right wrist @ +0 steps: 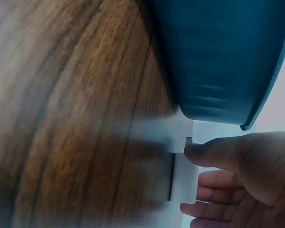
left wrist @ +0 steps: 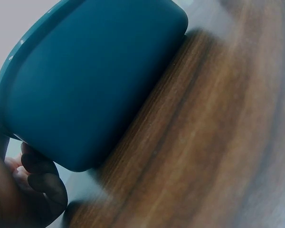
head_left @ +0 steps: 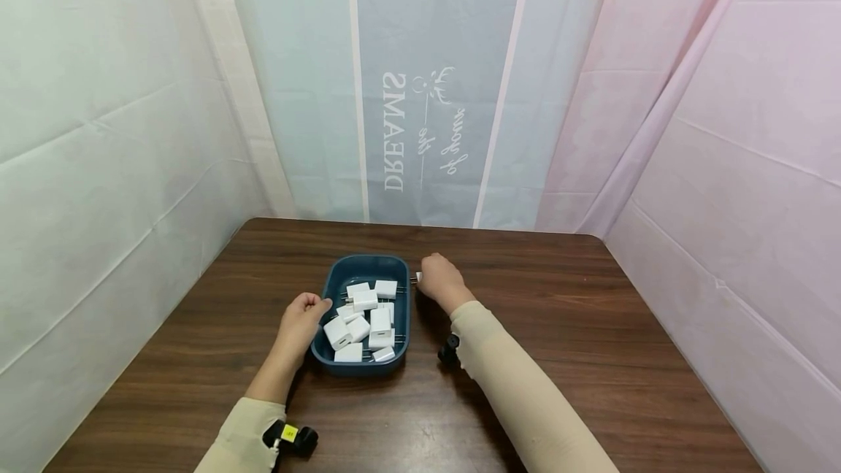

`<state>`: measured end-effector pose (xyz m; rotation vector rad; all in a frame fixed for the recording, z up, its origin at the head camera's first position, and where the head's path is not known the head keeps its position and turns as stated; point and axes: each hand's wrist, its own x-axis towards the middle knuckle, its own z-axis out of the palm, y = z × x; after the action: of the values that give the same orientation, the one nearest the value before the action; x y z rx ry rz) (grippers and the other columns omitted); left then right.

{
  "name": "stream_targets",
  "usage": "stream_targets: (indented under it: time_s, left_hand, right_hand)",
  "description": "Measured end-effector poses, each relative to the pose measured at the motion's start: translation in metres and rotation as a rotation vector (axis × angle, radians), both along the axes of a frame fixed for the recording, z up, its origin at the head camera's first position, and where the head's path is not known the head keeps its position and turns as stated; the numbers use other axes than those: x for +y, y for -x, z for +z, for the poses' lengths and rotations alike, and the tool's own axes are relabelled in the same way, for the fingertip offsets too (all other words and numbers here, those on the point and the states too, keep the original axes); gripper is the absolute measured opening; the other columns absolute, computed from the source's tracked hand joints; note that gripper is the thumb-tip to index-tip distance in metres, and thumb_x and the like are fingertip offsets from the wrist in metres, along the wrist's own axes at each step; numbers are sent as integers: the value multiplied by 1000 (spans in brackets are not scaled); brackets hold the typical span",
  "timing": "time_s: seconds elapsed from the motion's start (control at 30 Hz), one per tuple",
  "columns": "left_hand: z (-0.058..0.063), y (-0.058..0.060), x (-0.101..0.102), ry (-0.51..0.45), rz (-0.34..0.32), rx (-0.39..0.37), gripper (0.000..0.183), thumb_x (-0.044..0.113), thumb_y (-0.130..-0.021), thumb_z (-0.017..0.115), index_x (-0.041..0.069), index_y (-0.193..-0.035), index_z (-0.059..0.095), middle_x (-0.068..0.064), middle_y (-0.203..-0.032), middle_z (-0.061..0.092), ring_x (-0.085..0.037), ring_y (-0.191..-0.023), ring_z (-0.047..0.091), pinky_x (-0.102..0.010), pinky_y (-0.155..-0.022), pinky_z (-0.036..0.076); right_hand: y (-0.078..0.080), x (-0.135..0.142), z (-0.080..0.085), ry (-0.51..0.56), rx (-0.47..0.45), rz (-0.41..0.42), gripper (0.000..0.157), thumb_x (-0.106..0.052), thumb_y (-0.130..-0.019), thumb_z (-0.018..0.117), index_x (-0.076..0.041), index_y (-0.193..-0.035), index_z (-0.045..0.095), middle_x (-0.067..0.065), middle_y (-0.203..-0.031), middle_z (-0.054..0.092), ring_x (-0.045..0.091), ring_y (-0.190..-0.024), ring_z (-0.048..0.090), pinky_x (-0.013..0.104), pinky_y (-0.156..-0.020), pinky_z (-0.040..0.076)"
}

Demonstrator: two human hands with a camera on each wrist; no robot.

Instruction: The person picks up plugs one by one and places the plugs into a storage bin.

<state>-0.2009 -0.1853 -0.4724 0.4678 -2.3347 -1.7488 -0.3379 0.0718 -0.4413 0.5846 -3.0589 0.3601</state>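
Note:
A dark blue plastic basin (head_left: pixel 317 347) stands on the wooden table, holding a loose pile of white USB charger plugs (head_left: pixel 365 301). At its left rim is my left hand (head_left: pixel 301 320); the thumb and curled fingers grip the rim, as the left wrist view shows beside the basin wall (left wrist: pixel 85 80). To the right of the basin, my right hand (head_left: pixel 443 279) pinches another white charger plug (right wrist: pixel 184 178) between thumb and fingers, low over the tabletop. The metal prongs of that plug point left, towards the basin. Most of it is hidden by the hand in the head view.
The brown wooden table (head_left: pixel 578 356) extends on both sides of the basin. Pale fabric hangs behind it, a printed curtain (head_left: pixel 434 35) at the back and plain sheets at the left and right. A small black camera is strapped to each wrist.

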Motion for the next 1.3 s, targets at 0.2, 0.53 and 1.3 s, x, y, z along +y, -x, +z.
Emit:
stream_targets:
  time_s: [0.2,0.53,1.3]
  left_hand:
    - [-1,0,1,-2,1,2,23,24,-100,64,4,-97,54,1,-75,44,-18,-75,45,-30,-67,37]
    - [-3,1,1,-1,-4,-4,22,23,-101,62,3,-99,54,0,-76,44,-19,-75,45,-30,-67,37]
    - [-1,2,-2,-8,-5,-18,23,25,-101,62,4,-100,54,-1,-78,45,-20,-76,45,-31,-67,37]
  right_hand:
    - [1,0,-3,13,-11,6,12,-14,-93,71,-5,-101,72,16,-122,62,22,-82,60,42,-75,55]
    - [-2,5,0,28,-20,12,15,-13,-92,71,-4,-103,72,17,-123,62,20,-79,58,38,-71,54]
    - [-15,3,36,78,79,24,19,-12,-89,72,-3,-106,72,15,-115,62,19,-78,60,36,-69,55]
